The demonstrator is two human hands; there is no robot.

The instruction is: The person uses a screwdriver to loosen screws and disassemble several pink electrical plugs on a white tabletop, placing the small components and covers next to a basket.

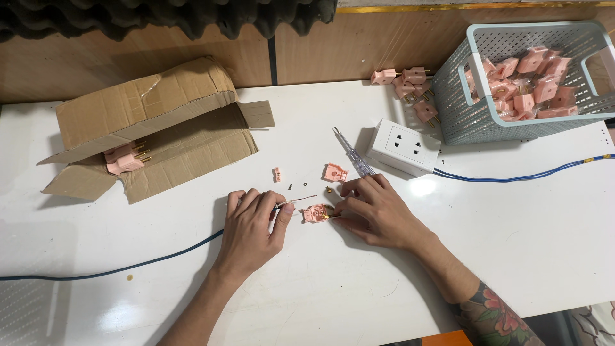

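Two hands work on an open pink plug base (pixel 315 213) mid-tabletop.
Left hand (pixel 251 227) pinches a thin wire (pixel 298 200); right hand (pixel 371 210) grips the base's edge, screwdriver (pixel 351 154) lying just behind.

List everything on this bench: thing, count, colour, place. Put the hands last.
Open plug body: one, pink, between the two hands.
Plug cover: one, pink, above the hands.
Small clamp piece: one, pink, left of the cover.
Screwdriver: one, clear handle, beside the socket.
Socket block: one, white, centre right.
Cable: blue, running off the left edge.
Cardboard box: one, brown, left, pink plugs inside.
Basket: one, pale blue-grey, top right, full of pink plugs.
Loose plugs: a few, pink, left of the basket.
Table: white.
Left hand: grip on the wire end.
Right hand: fingertips on the plug body.
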